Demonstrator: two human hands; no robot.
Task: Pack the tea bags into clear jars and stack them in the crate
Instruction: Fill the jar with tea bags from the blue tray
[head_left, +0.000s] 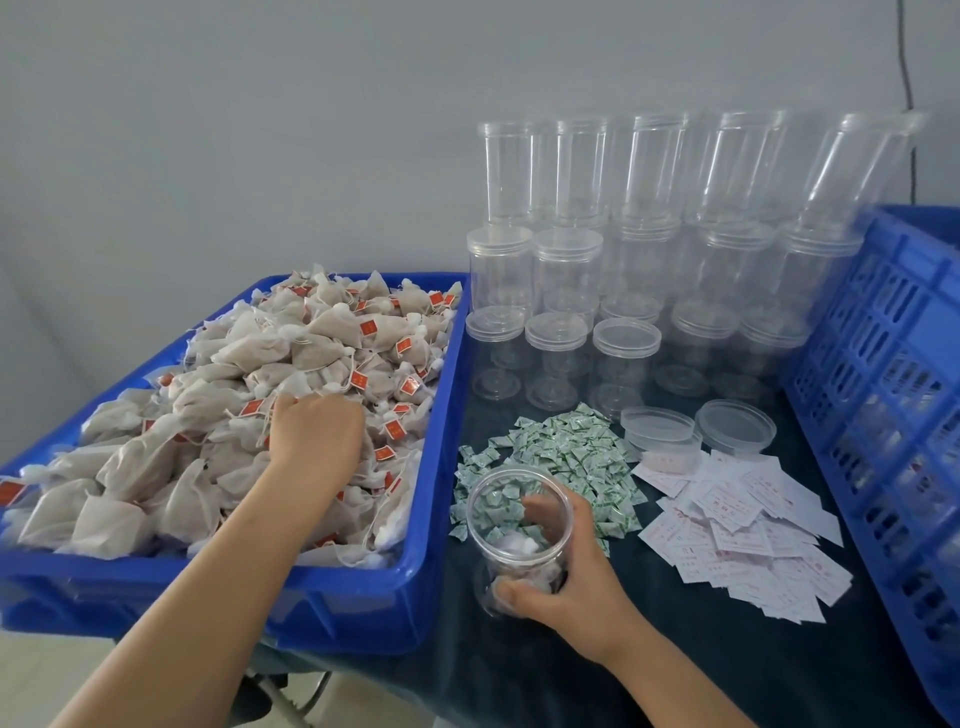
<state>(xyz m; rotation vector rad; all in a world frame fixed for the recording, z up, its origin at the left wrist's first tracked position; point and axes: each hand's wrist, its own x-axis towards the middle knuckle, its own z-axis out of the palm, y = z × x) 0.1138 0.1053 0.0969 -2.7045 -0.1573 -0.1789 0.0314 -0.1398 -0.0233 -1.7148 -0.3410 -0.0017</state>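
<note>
Nearest, the right hand (566, 582) grips an open clear jar (519, 540) standing on the dark table (649, 665), thumb on the near side and fingers curled round the far side, with a few tea bags already at its bottom. To the left, the left hand (317, 436) reaches into the blue tray (415, 587) with fingers curled down into the heaped tea bags (249, 364); whether it holds one cannot be told. Farther right lie green-white sachets (556, 457), white paper slips (737, 530), two loose lids (696, 428), stacked empty jars (623, 249) and, at the right edge, the blue crate (883, 364).
</note>
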